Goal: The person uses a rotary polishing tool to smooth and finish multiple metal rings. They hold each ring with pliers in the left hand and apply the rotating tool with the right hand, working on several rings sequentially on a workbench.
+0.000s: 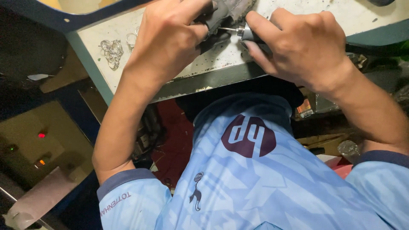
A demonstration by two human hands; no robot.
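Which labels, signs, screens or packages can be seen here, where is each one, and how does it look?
Round emblem: on the chest of the light blue shirt, dark maroon with pale shapes.
Small bird figure: lower on the shirt, dark.
Sleeve print: on the left sleeve's dark cuff, reddish.
Indicator lights: on a dim panel at left, red and orange.
No screens or packages show clearly.

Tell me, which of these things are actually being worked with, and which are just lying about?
In use:
left hand gripping a dark piece
right hand holding a handheld rotary tool, its thin bit against the piece

Lying about:
metal rings on the worn workbench
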